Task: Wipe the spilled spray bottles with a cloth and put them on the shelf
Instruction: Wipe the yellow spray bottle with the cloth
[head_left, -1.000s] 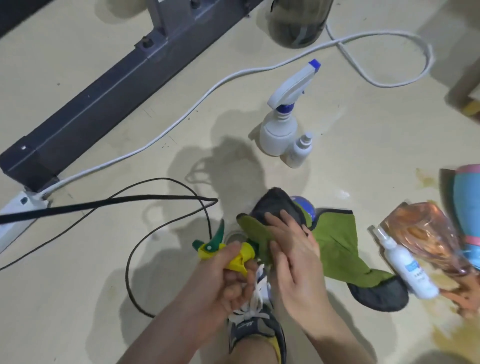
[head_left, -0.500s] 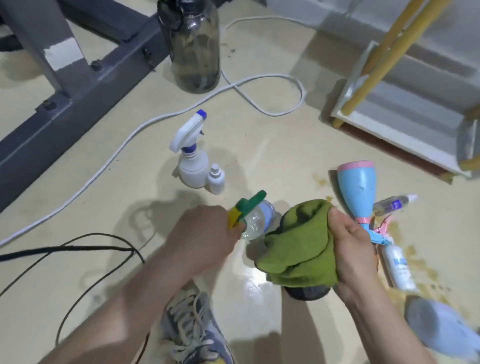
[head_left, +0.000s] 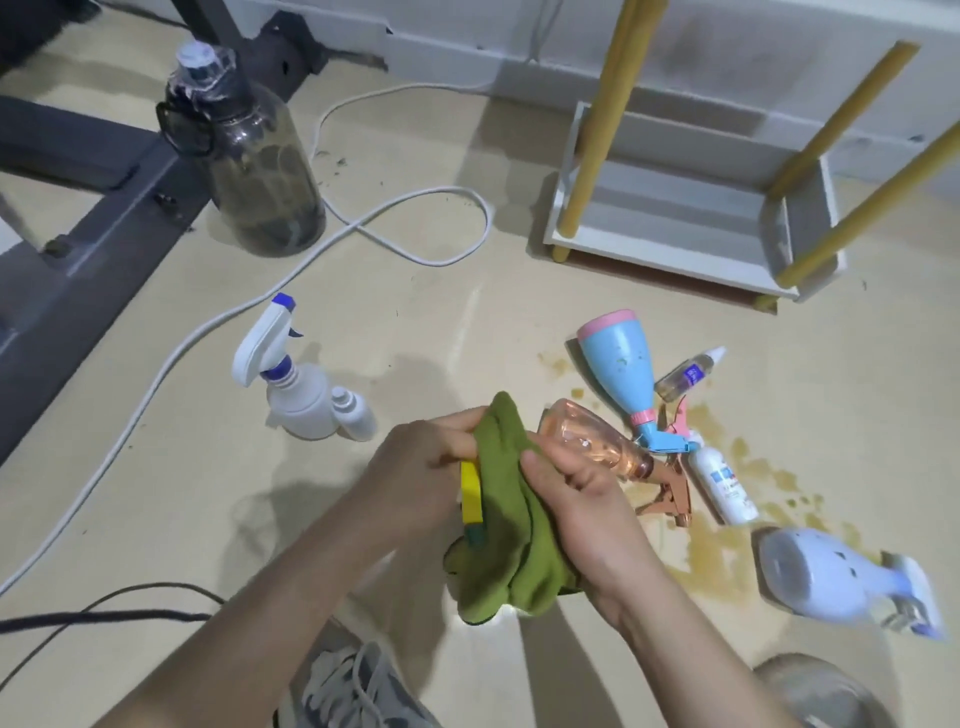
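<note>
A spray bottle (head_left: 470, 496) is held between both hands above the floor, swathed in a green cloth (head_left: 511, 525), so that only its yellow trigger with a green tip is seen; that strip runs towards the person, while the body's long axis is hidden by the cloth. The left hand (head_left: 415, 470) is curled round the bottle's head and the cloth's upper edge; the right hand (head_left: 584, 501) is closed round the wrapped body. Just beyond the right hand, a clear pink bottle (head_left: 592, 441), a blue bottle (head_left: 618, 364) and a small white bottle (head_left: 723, 486) are seen lying in a brown spill (head_left: 719, 553). The white shelf (head_left: 670, 244) is seen further back
</note>
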